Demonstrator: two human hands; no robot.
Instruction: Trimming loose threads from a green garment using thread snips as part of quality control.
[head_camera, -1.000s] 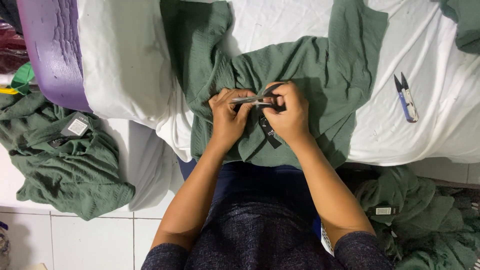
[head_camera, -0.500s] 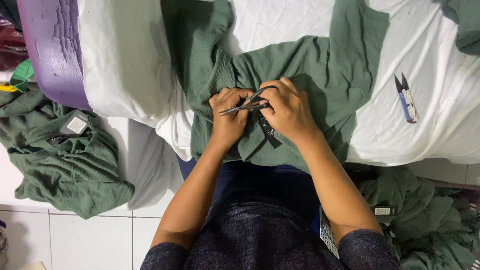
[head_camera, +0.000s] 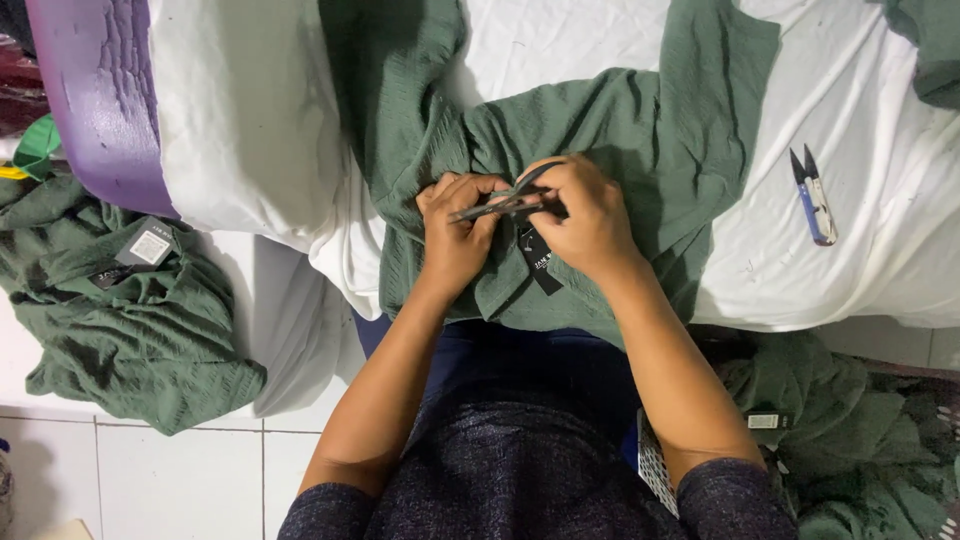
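Head view: green garment (head_camera: 640, 130) spread on white sheet (head_camera: 250, 130), centre frame. Left hand (head_camera: 455, 235) pinches a fold of the fabric; right hand (head_camera: 590, 215) grips a thin grey tool (head_camera: 495, 203) lying across both hands. Black tag (head_camera: 540, 262) hangs between them. Blue thread snips (head_camera: 815, 195) lie well apart at 3 o'clock.

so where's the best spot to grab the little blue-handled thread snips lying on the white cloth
Probably the closed rear end of the small blue-handled thread snips, at the lower end nearest the table edge, pinched across the two handle arms from above. They lie flat on the white cloth with the pointed blades aimed away, so that approach likely keeps fingers off the tips.
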